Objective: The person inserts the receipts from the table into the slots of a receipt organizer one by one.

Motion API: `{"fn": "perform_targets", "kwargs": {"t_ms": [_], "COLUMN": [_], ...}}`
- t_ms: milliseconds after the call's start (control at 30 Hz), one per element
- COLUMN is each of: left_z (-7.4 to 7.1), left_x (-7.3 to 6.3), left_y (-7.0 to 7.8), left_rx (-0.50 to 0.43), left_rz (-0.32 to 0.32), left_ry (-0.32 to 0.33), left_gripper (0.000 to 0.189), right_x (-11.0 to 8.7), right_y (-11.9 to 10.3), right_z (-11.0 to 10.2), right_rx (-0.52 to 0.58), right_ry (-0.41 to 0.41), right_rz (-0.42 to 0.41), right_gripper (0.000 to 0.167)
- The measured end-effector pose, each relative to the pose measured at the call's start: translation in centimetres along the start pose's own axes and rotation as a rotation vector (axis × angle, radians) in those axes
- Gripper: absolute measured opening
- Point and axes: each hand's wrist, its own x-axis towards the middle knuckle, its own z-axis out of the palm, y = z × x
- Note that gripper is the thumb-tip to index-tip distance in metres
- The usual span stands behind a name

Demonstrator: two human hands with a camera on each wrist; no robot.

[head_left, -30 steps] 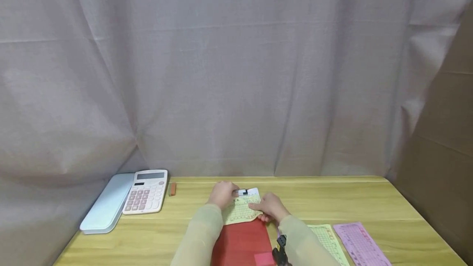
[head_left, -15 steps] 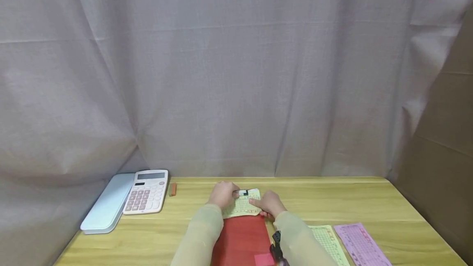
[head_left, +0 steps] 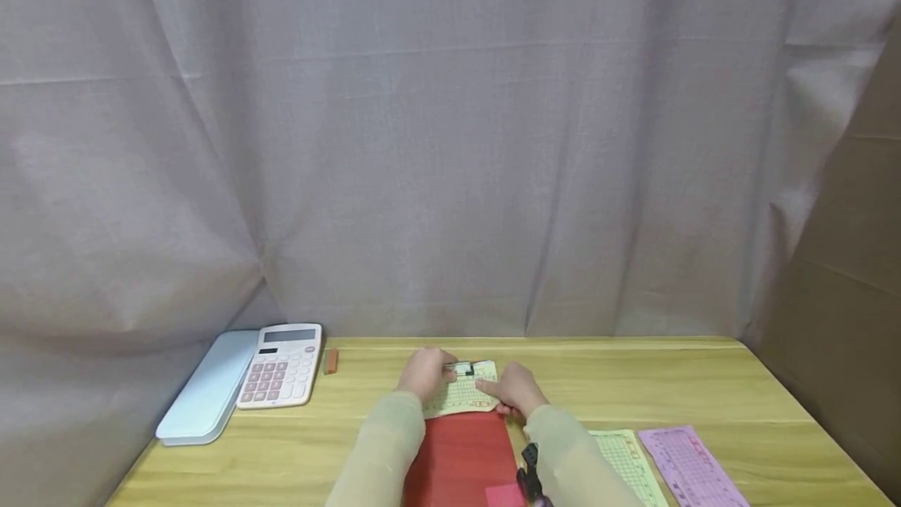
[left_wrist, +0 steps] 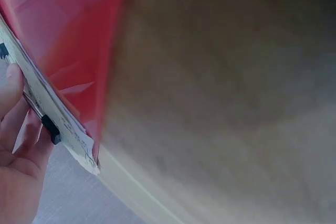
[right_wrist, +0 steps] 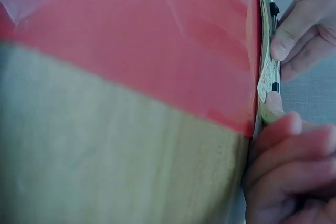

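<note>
- Far to the left of both hands, a smooth, pale blue case with round corners lies on the woody tabletop, touching a pink-and-white calculator with bumpy keys.
- Nearer the left hand sits a small orange block.
- The left hand pinches the thin metal clip with black bits, and the papers by it. The clip looks hard and a bit slippery, so the flat bar seems best to hold.
- Between the hands is the shiny red folder. It looks light and bendy, like thin plastic.
- On its far end, between the hands, lie the yellow papers. They should be light, soft and easy to rip, so hold them gently by the edge.
- The right hand grips their right edge, thumb on top.
- Nearer the person than the right hand is a flat pink square.
- Right of that hand lie another yellow sheet and a wavy purple sheet.
</note>
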Motion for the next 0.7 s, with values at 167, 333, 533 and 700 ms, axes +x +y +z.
{"fn": "perform_targets", "kwargs": {"t_ms": [167,333,533,700], "left_z": [-0.1,-0.1,-0.2,-0.3], "left_x": [-0.1,-0.1,-0.2,-0.2], "left_y": [0.0,-0.3,-0.5,-0.4], "left_rx": [-0.072,-0.129,-0.171,-0.199], "left_rz": [-0.023,-0.05,-0.064,-0.089], "left_ry": [0.0,0.001,0.011,0.001], "left_gripper": [0.022,0.026,0.028,0.027], "right_x": [0.0,-0.3,-1.0,-1.3], "right_y": [0.2,0.1,-0.1,0.4], "right_z": [0.0,-0.3,-0.5,-0.8], "right_rx": [0.032,0.097,0.176,0.157], "right_ry": [-0.029,-0.04,-0.049,-0.04], "right_rz": [0.002,0.014,0.019,-0.005], "right_gripper": [0.043,0.04,0.033,0.033]}}
